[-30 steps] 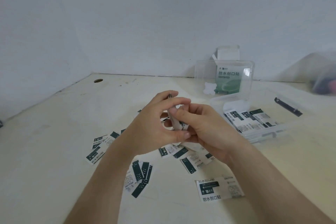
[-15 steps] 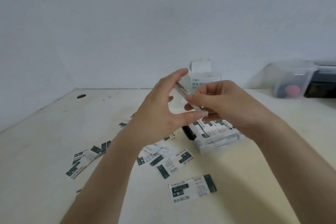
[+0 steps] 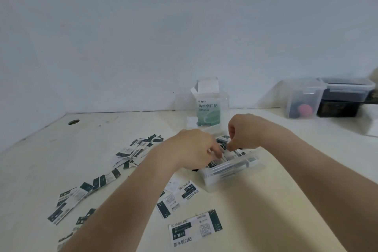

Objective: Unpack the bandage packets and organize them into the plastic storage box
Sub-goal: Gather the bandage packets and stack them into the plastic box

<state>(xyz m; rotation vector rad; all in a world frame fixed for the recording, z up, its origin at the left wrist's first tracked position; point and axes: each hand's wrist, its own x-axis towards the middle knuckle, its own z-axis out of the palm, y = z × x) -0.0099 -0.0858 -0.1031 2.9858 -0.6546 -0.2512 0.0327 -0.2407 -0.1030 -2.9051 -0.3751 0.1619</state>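
Over the clear rectangular plastic storage box (image 3: pixel 231 173), right hand (image 3: pixel 244 134) pinches flat white-green bandage packets (image 3: pixel 235 154); left hand (image 3: pixel 193 149) presses them, fingers straight.

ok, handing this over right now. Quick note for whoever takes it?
Left hand: fingers reach into the clear box and touch the stacked packets; grip unclear.
Right hand: fingers curled, pinching at the same stack.
Done: a row of packets sits in the box; the carton stands open behind it.
Left: many loose packets lie scattered on the table, to the left of and in front of the box, yet to go in.
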